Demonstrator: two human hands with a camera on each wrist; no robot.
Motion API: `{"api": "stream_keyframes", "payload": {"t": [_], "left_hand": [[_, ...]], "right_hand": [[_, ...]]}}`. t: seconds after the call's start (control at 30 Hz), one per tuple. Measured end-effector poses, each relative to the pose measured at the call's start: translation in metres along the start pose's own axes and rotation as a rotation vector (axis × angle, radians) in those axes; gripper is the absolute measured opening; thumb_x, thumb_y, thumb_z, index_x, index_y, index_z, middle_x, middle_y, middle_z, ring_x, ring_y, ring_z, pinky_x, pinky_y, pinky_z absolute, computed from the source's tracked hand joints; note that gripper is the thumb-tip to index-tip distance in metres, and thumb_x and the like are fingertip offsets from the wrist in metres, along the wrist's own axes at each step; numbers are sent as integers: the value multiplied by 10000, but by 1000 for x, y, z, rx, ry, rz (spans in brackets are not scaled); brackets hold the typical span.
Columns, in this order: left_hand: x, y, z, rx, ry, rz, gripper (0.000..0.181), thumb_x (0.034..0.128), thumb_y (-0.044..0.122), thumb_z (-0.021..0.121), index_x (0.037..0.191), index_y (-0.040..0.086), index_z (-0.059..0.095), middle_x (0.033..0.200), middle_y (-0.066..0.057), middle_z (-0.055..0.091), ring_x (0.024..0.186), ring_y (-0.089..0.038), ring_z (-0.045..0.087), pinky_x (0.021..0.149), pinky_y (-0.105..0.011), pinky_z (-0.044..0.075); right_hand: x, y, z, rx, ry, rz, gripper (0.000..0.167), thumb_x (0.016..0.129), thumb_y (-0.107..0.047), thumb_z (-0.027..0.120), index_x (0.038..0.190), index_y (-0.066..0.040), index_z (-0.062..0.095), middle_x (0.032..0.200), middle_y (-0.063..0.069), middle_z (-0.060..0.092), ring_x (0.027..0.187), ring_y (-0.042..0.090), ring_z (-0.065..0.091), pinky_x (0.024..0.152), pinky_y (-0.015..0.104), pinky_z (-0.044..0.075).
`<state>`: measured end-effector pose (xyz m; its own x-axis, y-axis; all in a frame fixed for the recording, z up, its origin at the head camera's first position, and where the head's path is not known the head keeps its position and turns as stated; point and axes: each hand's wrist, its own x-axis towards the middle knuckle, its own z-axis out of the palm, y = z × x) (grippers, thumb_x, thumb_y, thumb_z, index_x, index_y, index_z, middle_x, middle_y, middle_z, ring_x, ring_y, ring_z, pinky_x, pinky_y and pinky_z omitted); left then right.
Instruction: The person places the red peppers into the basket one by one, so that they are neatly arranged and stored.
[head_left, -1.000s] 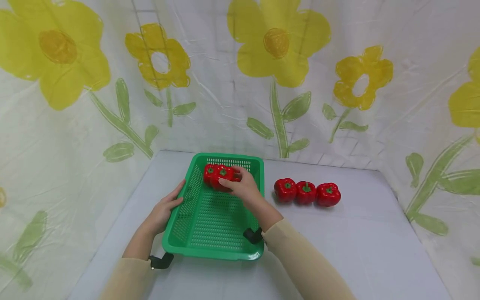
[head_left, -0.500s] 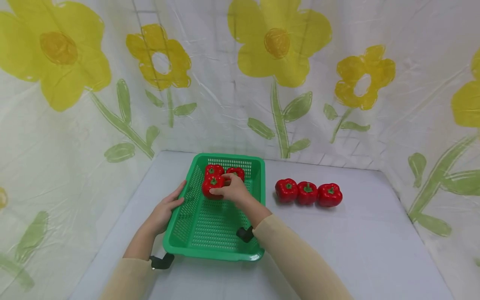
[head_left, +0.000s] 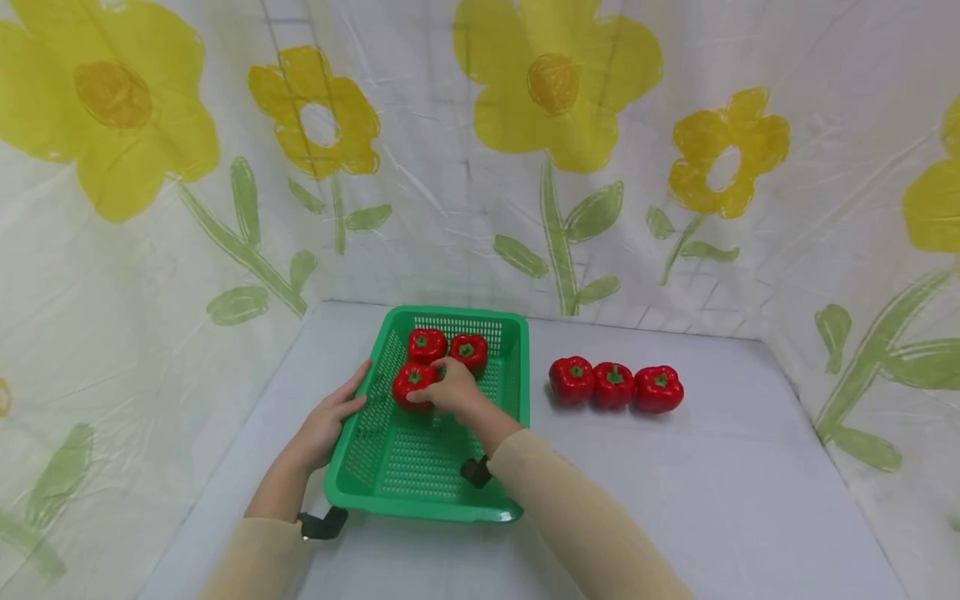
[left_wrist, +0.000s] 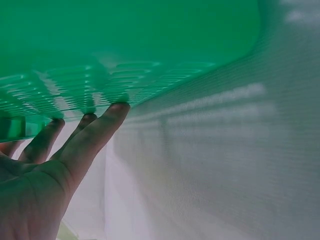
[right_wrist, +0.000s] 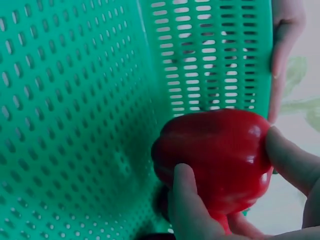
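A green plastic basket (head_left: 420, 502) stands on the table. My right hand (head_left: 454, 390) holds a red bell pepper (head_left: 409, 385) inside it, near the left wall. In the right wrist view, thumb and fingers grip the glossy bell pepper (right_wrist: 215, 150) from its sides, above the perforated floor. Two more bell peppers, a left one (head_left: 427, 344) and a right one (head_left: 469, 352), sit at the basket's far end. My left hand (head_left: 324, 423) touches the basket's left side. The left wrist view shows its fingers (left_wrist: 95, 137) extended against the slotted outer wall.
Three red bell peppers (head_left: 613, 385) stand in a row on the white table (head_left: 675, 492), right of the basket. A white curtain (head_left: 420, 225) printed with yellow flowers hangs behind and at both sides.
My right hand has carried its bell pepper toward the left and nearer to me inside the basket, uncovering the two at the far end. My left hand stays at the side.
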<state>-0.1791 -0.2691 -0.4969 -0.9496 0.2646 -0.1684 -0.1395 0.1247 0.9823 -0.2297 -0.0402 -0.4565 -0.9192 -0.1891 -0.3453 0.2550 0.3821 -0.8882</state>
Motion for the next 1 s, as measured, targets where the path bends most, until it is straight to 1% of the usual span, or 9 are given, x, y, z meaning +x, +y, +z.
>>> {"api": "stream_keyframes", "payload": {"t": [0.13,0.3,0.47,0.73,0.87,1.0], "left_hand": [[0,-1,-1,-20,1,-13,571,1108,224,300,1626,375,113,1709,32,7,1544,-398,133,1066,-529,446],[0,-2,-1,-21,-4,-15,570,1108,235,308,1626,376,115,1709,28,3,1541,-403,143,1062,-519,461],[0,-1,-1,-23,-6,-9,571,1108,234,311,1627,373,117,1710,15,17,1530,-407,180,1050,-513,474],[-2,3,1,-19,-12,-3,579,1106,225,305,1632,349,98,1713,-43,13,1512,-438,206,1030,-508,492],[-2,3,2,-19,-14,-3,575,1108,226,312,1631,349,110,1713,-32,18,1517,-436,197,1046,-524,475],[-3,2,0,-12,-13,-2,575,1107,230,327,1630,350,118,1712,-11,13,1534,-423,148,1085,-552,430]], "right_hand": [[4,3,5,-28,11,4,691,797,-203,872,1374,-66,518,1287,122,592,1013,257,612,775,364,607],[6,6,9,-65,22,-7,702,800,-210,870,1387,-57,516,1314,125,588,1066,265,591,827,393,597],[7,6,12,-69,47,-27,697,806,-218,866,1390,-63,520,1343,128,582,1134,277,575,890,417,578],[7,4,14,-77,79,-29,700,807,-226,866,1394,-71,518,1365,133,578,1201,290,553,928,437,565],[6,4,14,-74,82,-38,715,799,-235,872,1396,-70,515,1373,130,577,1221,290,549,943,442,559],[5,3,13,-79,85,-42,724,794,-251,876,1396,-73,516,1379,119,574,1221,284,542,956,447,552]]}}
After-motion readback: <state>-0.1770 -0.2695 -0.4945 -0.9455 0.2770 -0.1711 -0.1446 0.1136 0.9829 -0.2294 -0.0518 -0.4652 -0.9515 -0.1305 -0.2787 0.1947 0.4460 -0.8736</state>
